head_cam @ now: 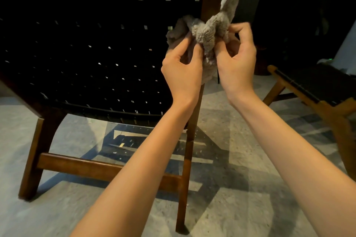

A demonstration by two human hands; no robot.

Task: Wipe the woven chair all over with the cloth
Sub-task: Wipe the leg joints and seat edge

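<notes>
Head view: two bare forearms reach toward the wooden post at the right edge of the woven chair [86, 54].
Floor: pale grey speckled stone floor [221, 204] lies under the chair, crossed by the chair's dark shadows.
Room: dim and dark beyond the chair; a second wooden-framed woven seat [317, 86] stands to the chair's right, apart from it.
Chair: black woven straps with small gaps letting light through, on a brown wooden frame with a low crossbar [81, 167].
Cloth: the grey fluffy cloth [208, 32] is bunched and twisted, with one end sticking up. It is held in front of the chair's right post; whether they touch cannot be told.
Left hand [183, 71]: thumb and fingers pinch the cloth's left bunch.
Right hand [238, 59]: curled fingers pinch the cloth's right side.
</notes>
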